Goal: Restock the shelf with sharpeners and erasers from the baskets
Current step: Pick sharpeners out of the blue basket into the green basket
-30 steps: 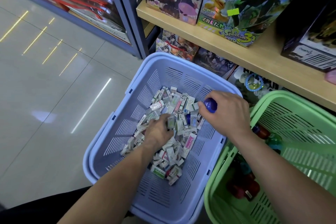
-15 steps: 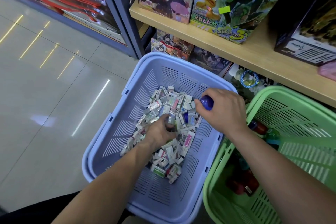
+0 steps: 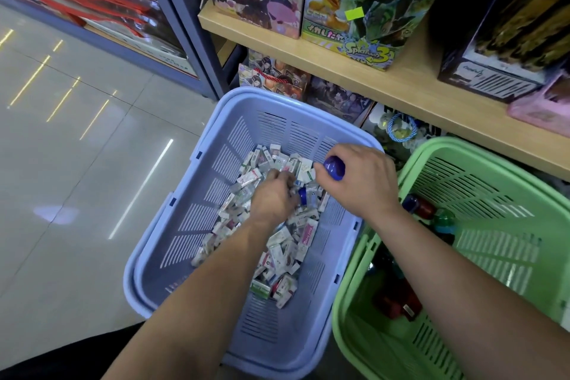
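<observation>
**Both hands in the blue basket, one sharpener in the right hand**

I'm looking down at both hands over the blue basket (image 3: pixel 172 203). The right hand (image 3: pixel 361 182) has its fingers curled round a round blue sharpener (image 3: pixel 334 167), whose domed end pokes out on the thumb side. It hovers above the far right corner of the basket, just beyond the left hand.

The left hand (image 3: pixel 274 197) is palm-down, with its fingers bent and dug into the heap of erasers (image 3: pixel 277 244). They are blurred, so I cannot tell whether they have closed on anything. The erasers are small wrapped packs that spread under and around this hand, running back along the basket floor beneath the left forearm. A second blue sharpener (image 3: pixel 303 195) lies in the heap, touching the thumb side of the left hand, between the two hands.

Right of the right wrist sits the green basket (image 3: pixel 493 225), touching the blue one. More sharpeners (image 3: pixel 422 208) in red, blue and green lie inside it, just beside the right forearm.

Beyond both hands runs the wooden shelf (image 3: pixel 401 92), with tall printed boxes (image 3: pixel 364 3) standing on it. Left of the left hand is shiny tiled floor (image 3: pixel 61 163).
</observation>
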